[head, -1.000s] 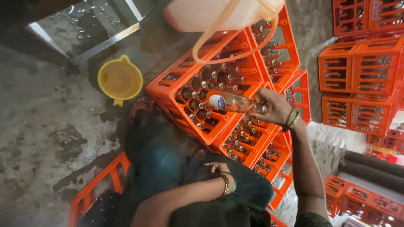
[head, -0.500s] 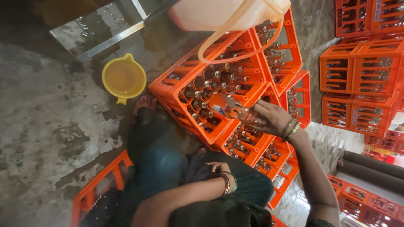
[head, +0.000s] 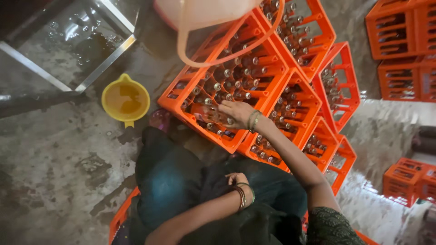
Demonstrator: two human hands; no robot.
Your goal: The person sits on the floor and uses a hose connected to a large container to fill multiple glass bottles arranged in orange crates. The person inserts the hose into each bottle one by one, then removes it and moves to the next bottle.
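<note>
two hands are in view. the right hand (head: 236,112) reaches forward onto the nearest orange crate (head: 227,86), fingers curled over a glass bottle (head: 206,113) that lies tilted across the crate's near corner, above the upright capped bottles already slotted in the cells. the grip looks closed around the bottle body, though the fingertips are partly hidden, so how firm the hold is cannot be told. the left hand (head: 236,179) rests in the lap against dark clothing, loosely curled, holding nothing that can be seen.

more orange crates (head: 295,109) of capped bottles stand touching the first, in a row running away to the right. a yellow funnel (head: 126,100) sits on the wet concrete floor (head: 54,172) just left of the crate. a pale plastic container (head: 204,11) with a hose (head: 190,56) looping down hangs over the crate's far side. further stacked crates (head: 399,45) stand well apart at the right.

judgement: to do this step well, the bottle should be brought upright over a free cell before lowering, neck uppermost, keeping it off neighbouring caps. the wet floor and wet glass suggest a slip risk; a full wrap of the fingers is advised.
</note>
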